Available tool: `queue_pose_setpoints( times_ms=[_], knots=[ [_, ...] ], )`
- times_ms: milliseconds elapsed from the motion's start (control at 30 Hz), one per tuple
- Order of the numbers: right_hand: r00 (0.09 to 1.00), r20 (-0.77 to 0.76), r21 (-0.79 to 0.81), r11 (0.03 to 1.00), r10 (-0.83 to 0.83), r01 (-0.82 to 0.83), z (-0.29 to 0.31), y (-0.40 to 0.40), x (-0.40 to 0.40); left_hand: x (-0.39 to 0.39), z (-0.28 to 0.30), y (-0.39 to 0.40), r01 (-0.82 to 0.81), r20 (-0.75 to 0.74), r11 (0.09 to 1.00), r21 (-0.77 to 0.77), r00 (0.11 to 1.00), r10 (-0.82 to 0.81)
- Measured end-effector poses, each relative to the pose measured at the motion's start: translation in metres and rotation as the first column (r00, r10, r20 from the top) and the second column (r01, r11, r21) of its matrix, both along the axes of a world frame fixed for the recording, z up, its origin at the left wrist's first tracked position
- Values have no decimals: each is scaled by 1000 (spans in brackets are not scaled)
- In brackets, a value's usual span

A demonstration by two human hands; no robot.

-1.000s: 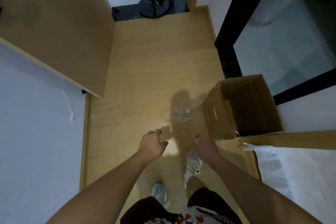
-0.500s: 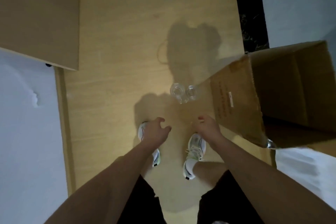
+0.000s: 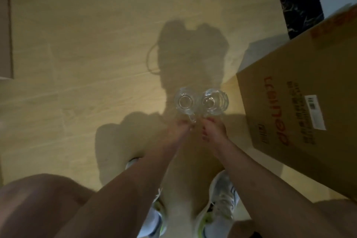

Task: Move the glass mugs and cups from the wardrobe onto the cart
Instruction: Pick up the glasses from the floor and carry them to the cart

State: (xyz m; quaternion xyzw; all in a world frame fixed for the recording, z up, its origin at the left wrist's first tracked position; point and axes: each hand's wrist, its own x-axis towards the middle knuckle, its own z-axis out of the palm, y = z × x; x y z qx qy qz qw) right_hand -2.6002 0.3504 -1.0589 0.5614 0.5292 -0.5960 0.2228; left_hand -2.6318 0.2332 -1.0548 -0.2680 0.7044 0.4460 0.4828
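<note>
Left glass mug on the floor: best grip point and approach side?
Take the left mug by its handle, coming from the person's side. It stands upright on the wood floor with the handle facing the feet, and the right mug crowds its other flank. The left hand is already there.

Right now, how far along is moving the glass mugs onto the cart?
Done: nothing visibly; no cart in view. In hand: the left hand and right hand are at the handles of two clear glass mugs standing on the wooden floor. Left: lifting and carrying them.
</note>
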Motion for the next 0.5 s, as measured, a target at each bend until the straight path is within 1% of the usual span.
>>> queue_pose_setpoints(
  times_ms=[67,133,200,267,333,400,500],
  knots=[
    [996,-50,-26,997,-69,67,-22,-4,-4,3,-20,12,-179,82,980,89,982,172],
    [981,-84,-49,984,-172,169,-36,-5,-8,3,-34,18,-302,152,939,163,948,279],
    [966,-97,-72,970,-240,234,-41,-6,-9,-1,-40,20,-348,203,903,251,931,302],
    [955,-105,-103,958,-277,266,-38,-6,-8,-4,-37,19,-379,249,881,284,916,314],
    [938,-94,-119,940,-332,321,-28,-1,-8,-8,-27,15,-440,283,859,263,886,367],
    [927,-49,-116,924,-371,364,-3,8,-9,-15,-4,8,-462,283,868,184,870,404],
    [939,39,-145,927,-343,345,56,13,-1,-21,54,-6,-450,355,888,93,848,393]
  ],
)
